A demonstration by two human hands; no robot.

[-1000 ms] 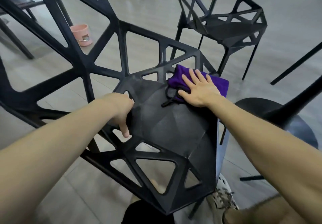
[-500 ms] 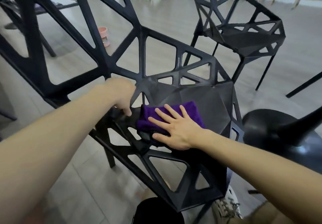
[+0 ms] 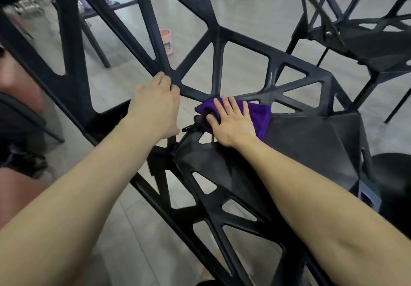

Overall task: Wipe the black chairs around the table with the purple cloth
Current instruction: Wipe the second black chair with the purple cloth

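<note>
2 bare forearms, bare left hand (image 3: 155,108), bare right hand (image 3: 232,123)

We have one head-worn view, looking forward and down from close above the black chair (image 3: 311,143); a second chair (image 3: 378,48) sits at two o'clock.

Floor (image 3: 244,19): pale grey planks. Standing on it: black lattice chair (image 3: 311,143), near centre; second black chair (image 3: 373,48), far right. Pink bucket (image 3: 166,40), far left of centre.
</note>
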